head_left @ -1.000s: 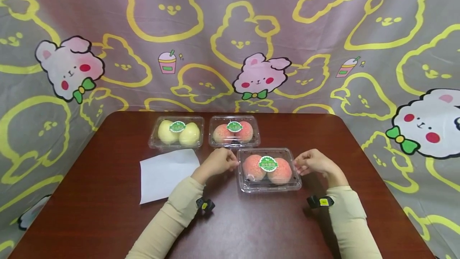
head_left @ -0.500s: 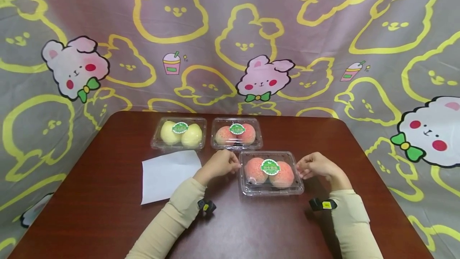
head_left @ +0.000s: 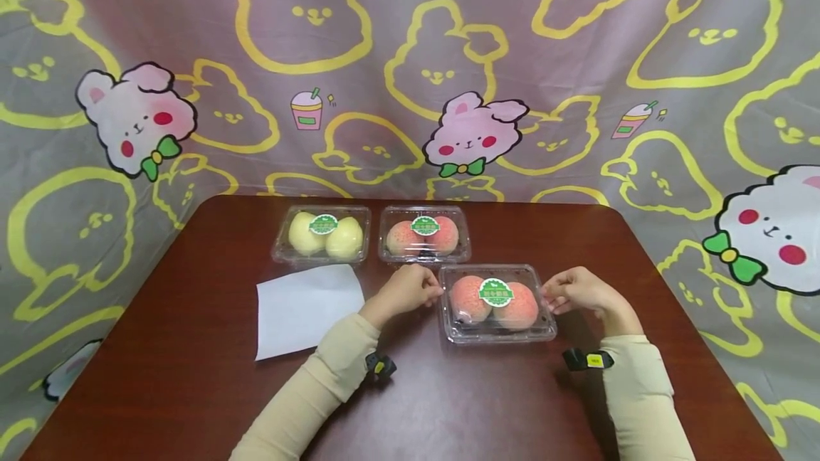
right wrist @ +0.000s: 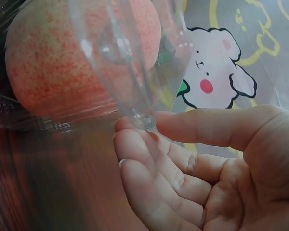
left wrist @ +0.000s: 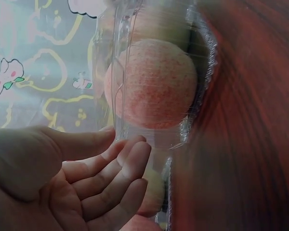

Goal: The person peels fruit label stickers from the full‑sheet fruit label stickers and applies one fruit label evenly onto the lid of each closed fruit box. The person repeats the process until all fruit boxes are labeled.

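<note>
A clear plastic fruit box (head_left: 497,333) holding two pink peaches (head_left: 516,306) sits between my hands, a green-and-white label on its lid. My left hand (head_left: 405,293) pinches its left edge between thumb and fingers. In the left wrist view the thumb and fingertips of that left hand (left wrist: 98,178) meet at the box's rim, a peach (left wrist: 151,84) showing through the plastic. On the other side, my right hand (head_left: 581,293) pinches the right edge. The right wrist view shows the right hand (right wrist: 192,163) with thumb and forefinger closed on the rim's corner.
Behind it stand a second box of peaches (head_left: 425,235) and a box of pale yellow fruit (head_left: 324,235). A white sheet of paper (head_left: 307,311) lies left of my left hand on the brown table (head_left: 442,411). A patterned curtain (head_left: 359,34) surrounds the table's back and sides.
Both hands and the peach box between them have shifted slightly to the right, away from the paper. The two rear boxes and the paper stay put; the head view has shifted a little.
</note>
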{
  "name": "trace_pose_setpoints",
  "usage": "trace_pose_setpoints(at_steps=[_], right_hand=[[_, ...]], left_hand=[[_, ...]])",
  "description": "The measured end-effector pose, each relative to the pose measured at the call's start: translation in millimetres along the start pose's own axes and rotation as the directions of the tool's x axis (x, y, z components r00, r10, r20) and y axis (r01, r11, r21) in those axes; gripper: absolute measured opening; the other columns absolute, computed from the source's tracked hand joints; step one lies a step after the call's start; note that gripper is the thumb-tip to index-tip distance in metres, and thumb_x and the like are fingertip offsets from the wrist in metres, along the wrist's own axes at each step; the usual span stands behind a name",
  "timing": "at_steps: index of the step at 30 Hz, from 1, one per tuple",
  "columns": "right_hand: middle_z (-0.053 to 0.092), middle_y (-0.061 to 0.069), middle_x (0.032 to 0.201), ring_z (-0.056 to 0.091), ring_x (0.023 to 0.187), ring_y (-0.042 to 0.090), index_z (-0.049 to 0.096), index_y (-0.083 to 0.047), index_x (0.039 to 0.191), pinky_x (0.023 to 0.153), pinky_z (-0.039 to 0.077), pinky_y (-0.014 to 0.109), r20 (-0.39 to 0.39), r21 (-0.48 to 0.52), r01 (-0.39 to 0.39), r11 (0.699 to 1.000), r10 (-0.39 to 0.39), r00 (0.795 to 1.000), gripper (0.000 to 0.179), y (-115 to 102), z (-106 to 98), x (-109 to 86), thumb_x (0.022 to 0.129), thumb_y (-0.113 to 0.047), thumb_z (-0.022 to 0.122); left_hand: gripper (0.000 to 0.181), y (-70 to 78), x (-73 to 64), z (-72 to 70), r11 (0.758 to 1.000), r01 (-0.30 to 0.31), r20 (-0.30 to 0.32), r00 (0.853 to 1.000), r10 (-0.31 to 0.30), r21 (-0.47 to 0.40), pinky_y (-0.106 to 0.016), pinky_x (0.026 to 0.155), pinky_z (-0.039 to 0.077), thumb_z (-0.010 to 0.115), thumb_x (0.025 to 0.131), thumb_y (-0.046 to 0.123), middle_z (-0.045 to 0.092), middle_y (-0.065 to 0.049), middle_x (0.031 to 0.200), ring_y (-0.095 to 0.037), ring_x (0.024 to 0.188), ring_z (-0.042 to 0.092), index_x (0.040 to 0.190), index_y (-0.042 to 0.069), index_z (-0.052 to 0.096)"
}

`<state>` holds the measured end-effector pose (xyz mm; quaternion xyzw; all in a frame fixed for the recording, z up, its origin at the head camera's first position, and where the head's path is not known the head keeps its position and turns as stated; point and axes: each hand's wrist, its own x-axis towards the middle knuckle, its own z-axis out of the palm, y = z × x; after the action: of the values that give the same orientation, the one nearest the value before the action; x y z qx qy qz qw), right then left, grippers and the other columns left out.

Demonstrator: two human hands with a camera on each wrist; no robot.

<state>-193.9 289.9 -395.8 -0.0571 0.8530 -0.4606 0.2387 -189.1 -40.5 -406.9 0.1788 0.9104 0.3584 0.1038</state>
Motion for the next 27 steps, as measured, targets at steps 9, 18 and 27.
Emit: trace_pose_setpoints(at_steps=[9, 18, 27], right_hand=[[0.071, 0.005, 0.083, 0.066, 0.069, 0.008, 0.059, 0.021, 0.109, 0.068, 0.060, 0.030, -0.029, -0.004, -0.021, 1.000, 0.021, 0.999, 0.030, 4, -10, -7.0, 0.091, -0.002, 0.056], [0.072, 0.003, 0.082, 0.067, 0.069, 0.008, 0.057, 0.022, 0.112, 0.069, 0.060, 0.030, -0.018, 0.027, -0.045, 0.999, 0.045, 0.999, 0.033, 10, -16, -12.6, 0.092, -0.004, 0.055], [0.071, -0.002, 0.079, 0.066, 0.068, 0.006, 0.056, 0.022, 0.113, 0.068, 0.060, 0.027, -0.016, 0.035, -0.047, 0.998, 0.048, 0.999, 0.036, 18, -24, -18.4, 0.095, -0.009, 0.054]], left_hand=[[0.020, 7.0, 5.4, 11.8, 0.997, -0.048, -0.059, 0.997, 0.051, 0.055, -0.017, 0.056, 0.043, 0.064, 0.092, 0.021, 0.072, -0.006, 0.068, -0.002, 0.051, 0.054, 0.080, 0.008, 0.072], [0.023, 11.2, -0.9, 22.0, 0.996, -0.073, -0.023, 0.997, 0.074, 0.044, -0.017, 0.062, 0.045, 0.061, 0.094, 0.024, 0.073, -0.004, 0.068, -0.001, 0.049, 0.054, 0.084, 0.007, 0.073], [0.019, 19.9, -6.1, 29.7, 0.994, -0.100, 0.000, 0.995, 0.100, 0.032, -0.016, 0.065, 0.044, 0.062, 0.093, 0.024, 0.072, -0.003, 0.068, 0.002, 0.051, 0.052, 0.089, 0.008, 0.073]])
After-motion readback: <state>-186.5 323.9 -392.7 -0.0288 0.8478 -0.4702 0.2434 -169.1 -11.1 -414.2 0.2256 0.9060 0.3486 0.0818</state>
